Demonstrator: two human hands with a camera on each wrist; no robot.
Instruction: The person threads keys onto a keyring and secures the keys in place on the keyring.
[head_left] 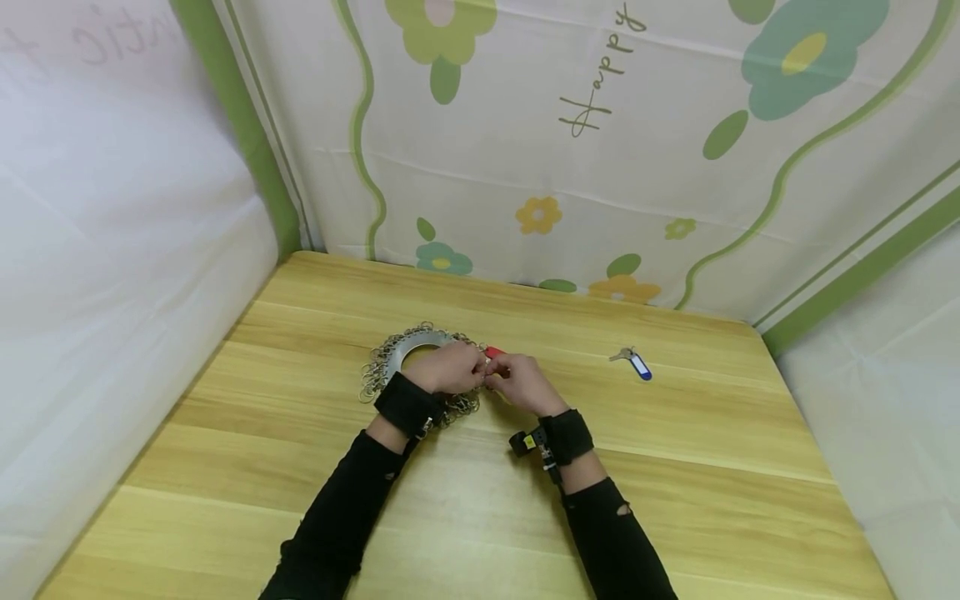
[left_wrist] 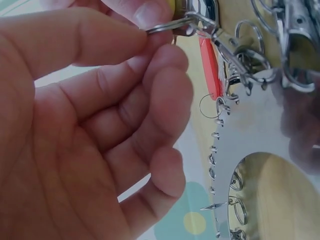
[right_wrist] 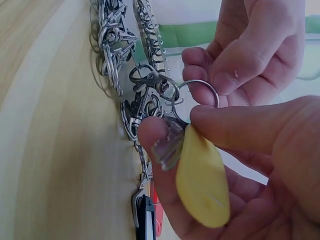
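My left hand (head_left: 452, 367) pinches a split ring (right_wrist: 202, 81) between thumb and forefinger, the other fingers curled inward. Facing it, my right hand (head_left: 525, 384) holds a yellow key tag (right_wrist: 202, 182) and a metal key (right_wrist: 169, 145) on that same ring. A small silver clasp (right_wrist: 155, 82) meets the ring; whether it is hooked through, I cannot tell. The clasp hangs by the edge of a flat metal ring plate (left_wrist: 225, 130) with many clasps and rings around its rim. By the plate lies a red key tag (left_wrist: 210, 67).
On the wooden table (head_left: 712, 433), to the right, lies a key (head_left: 622, 354) with a blue-edged tag (head_left: 640, 367). A black tag (right_wrist: 146, 217) shows near the red one in the right wrist view. Printed cloth walls (head_left: 480, 167) surround the table's back and sides.
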